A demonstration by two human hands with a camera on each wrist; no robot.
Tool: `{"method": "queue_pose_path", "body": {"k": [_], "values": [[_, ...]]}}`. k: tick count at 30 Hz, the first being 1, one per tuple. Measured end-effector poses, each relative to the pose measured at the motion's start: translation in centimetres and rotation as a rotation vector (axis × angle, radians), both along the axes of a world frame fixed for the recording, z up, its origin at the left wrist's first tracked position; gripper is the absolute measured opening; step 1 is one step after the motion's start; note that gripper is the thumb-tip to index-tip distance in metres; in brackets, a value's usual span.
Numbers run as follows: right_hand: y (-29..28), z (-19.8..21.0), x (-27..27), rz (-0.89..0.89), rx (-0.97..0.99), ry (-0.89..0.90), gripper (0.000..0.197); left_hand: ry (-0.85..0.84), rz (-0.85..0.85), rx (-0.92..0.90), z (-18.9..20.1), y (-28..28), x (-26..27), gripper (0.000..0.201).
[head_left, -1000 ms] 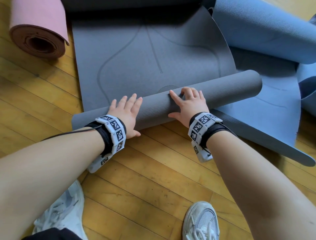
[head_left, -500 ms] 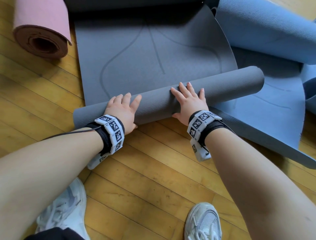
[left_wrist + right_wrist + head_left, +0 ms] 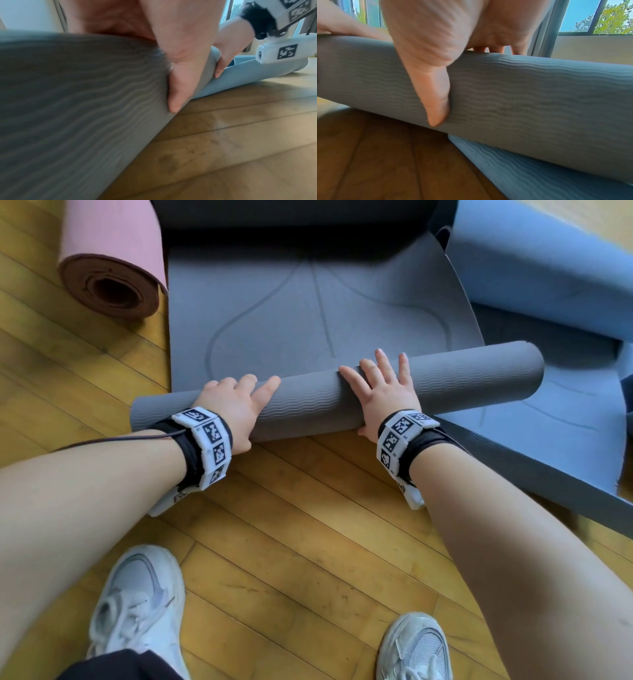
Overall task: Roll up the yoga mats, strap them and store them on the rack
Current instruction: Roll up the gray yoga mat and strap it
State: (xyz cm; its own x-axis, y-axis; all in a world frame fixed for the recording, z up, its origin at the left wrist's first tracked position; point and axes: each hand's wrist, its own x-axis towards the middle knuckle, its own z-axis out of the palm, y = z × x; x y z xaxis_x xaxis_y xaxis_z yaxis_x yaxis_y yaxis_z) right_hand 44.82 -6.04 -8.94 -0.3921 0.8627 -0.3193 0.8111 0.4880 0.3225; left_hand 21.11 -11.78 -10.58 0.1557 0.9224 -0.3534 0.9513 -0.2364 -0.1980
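A grey yoga mat lies on the wood floor, its near end wound into a roll (image 3: pixel 325 398) and its flat part (image 3: pixel 308 313) stretching away from me. My left hand (image 3: pixel 236 398) presses on the roll's left part with fingers laid over the top. In the left wrist view its thumb (image 3: pixel 181 81) pushes against the near side of the roll (image 3: pixel 77 94). My right hand (image 3: pixel 383 385) presses near the middle, fingers spread and straight. Its thumb (image 3: pixel 435 94) lies down the roll's near face (image 3: pixel 530 97).
A rolled pink mat (image 3: pixel 109 261) lies at the far left. A blue mat (image 3: pixel 548 268) lies partly curled at the right, and its flat part (image 3: pixel 565 440) runs under the grey roll's right end. My two white shoes (image 3: pixel 137 594) (image 3: pixel 414 648) stand on the floor near me.
The grey roll has turned away from me over the flat mat, and both hands have gone forward with it. The right fingers now reach over the top.
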Motion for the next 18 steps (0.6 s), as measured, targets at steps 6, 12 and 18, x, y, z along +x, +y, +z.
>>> {"method": "queue_pose_path", "body": {"k": [6,12,18], "values": [[-2.7,0.4,-2.8,0.117,-0.023,0.097,0.098,-0.010,-0.027,-0.085,0.7,-2.2,-4.4,0.111],[-4.9,-1.0,-2.8,0.135,-0.064,0.066,0.098,-0.034,0.023,-0.128,-1.1,-4.5,-4.1,0.113],[-4.6,-1.5,-2.7,0.114,-0.080,0.092,0.101,-0.020,0.074,-0.060,-1.1,-5.3,-0.8,0.118]]}}
